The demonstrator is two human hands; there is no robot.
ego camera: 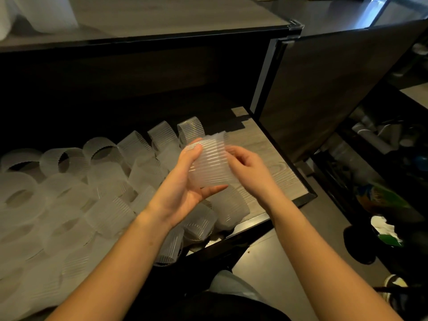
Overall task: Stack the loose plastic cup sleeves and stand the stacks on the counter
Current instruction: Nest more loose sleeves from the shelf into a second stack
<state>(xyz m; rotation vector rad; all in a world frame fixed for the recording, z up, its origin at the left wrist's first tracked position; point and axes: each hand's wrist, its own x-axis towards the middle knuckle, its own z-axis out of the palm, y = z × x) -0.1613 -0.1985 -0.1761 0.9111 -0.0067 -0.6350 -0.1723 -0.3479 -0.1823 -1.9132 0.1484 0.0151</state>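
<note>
A short stack of ribbed translucent cup sleeves [212, 163] hangs above the cabinet shelf, lying on its side. My left hand [187, 181] grips it from the left, thumb over the top and fingers under it. My right hand [247, 163] holds its right end with curled fingers. Several loose sleeves [97, 181] lie jumbled on the shelf [278, 167] below and to the left. On the counter [162, 15] at the top left stand tall white stacks of sleeves [46, 12], blurred.
The cabinet door [335, 89] stands open to the right. Past it, dark shelves hold bottles and clutter [382, 140]. A green and white packet [386, 230] lies on the floor at the right. My knee [231, 288] shows at the bottom.
</note>
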